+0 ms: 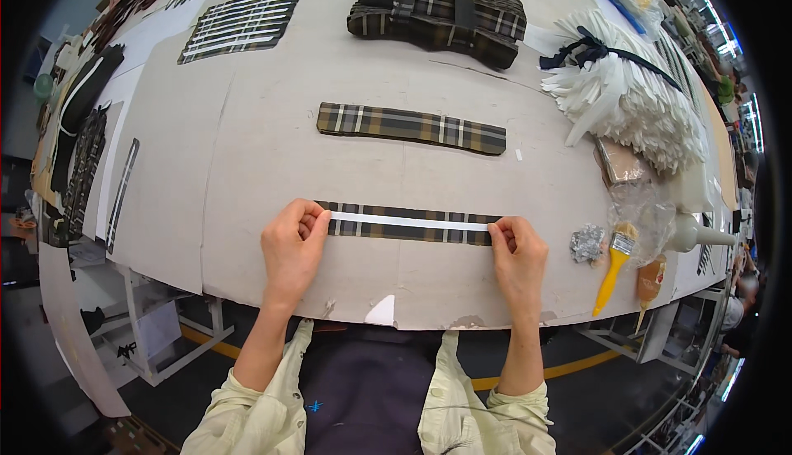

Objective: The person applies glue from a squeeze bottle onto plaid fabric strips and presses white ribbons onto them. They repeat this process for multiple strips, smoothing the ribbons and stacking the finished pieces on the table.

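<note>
On the grey counter [247,166] a narrow plaid fabric strip [408,233] lies flat, a white tape strip [410,222] along its middle; both look light, limp and easily skewed, best held at the ends. The left hand [290,249] and right hand [517,255] each pinch one end

Strip [408,223] between hands, brush [615,267] right.

Garment workshop: cutting table [272,166]; stacked plaid fabric pieces [437,9]; bundled white strips [635,100]; glue brush [615,269]
</note>
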Demonstrator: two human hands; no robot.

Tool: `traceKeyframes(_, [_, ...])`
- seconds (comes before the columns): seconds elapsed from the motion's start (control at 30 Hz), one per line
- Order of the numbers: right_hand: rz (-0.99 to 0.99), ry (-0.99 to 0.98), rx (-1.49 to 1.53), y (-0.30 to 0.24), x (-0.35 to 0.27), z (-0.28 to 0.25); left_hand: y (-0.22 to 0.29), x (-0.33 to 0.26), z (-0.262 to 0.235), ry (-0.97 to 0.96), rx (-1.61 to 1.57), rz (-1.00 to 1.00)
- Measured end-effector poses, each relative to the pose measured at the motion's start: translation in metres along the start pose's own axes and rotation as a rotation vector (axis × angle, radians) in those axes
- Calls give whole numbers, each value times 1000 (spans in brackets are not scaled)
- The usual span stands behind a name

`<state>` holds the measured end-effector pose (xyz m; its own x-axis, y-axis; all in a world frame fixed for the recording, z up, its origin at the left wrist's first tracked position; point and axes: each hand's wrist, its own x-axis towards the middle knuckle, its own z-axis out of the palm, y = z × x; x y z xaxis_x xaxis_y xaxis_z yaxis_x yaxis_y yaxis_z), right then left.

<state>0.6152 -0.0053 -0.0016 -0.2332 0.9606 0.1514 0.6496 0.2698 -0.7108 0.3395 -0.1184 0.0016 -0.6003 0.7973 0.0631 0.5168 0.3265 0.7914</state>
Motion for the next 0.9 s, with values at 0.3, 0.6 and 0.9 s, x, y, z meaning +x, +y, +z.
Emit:
traceKeyframes(0.3, [-8,-9,28,5,0,0,-2,-4,5,32,63,37])
traceKeyframes(0.6, [-55,8,10,7,-1,1,0,-7,5,112,50,50])
traceKeyframes(0.9, [-77,3,-26,10,-2,2,73,-45,89,-165,215,800])
